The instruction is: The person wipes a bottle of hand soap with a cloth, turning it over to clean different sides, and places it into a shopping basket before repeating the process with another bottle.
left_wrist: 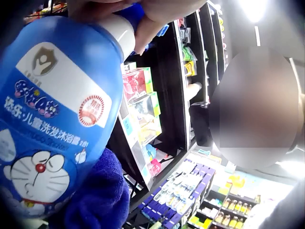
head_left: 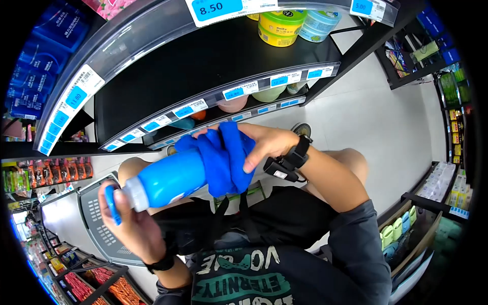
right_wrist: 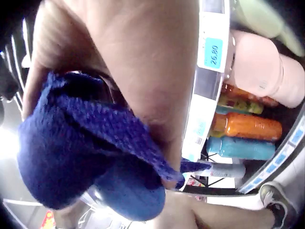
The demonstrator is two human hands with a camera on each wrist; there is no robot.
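Observation:
A blue shampoo bottle (head_left: 175, 175) with a translucent white collar and blue pump top lies tilted across the person's lap area in the head view. My left hand (head_left: 134, 231) grips it at the neck and pump. Around its base end, my right hand (head_left: 269, 142) holds a bunched blue cloth (head_left: 235, 157) against the bottle. The left wrist view shows the front label (left_wrist: 45, 119), with a cartoon cat face and Chinese print. In the right wrist view, the cloth (right_wrist: 57, 152) wraps loosely beneath the palm, and the bottle's rounded base (right_wrist: 133, 193) shows beside it.
A black shelf (head_left: 203, 71) with price tags along its curved edge stands just ahead. Yellow-green tubs (head_left: 279, 28) sit on it. Pink, orange and teal containers (right_wrist: 252, 126) fill the shelf below. A grey plastic basket (head_left: 94, 223) is at the left, on the pale floor.

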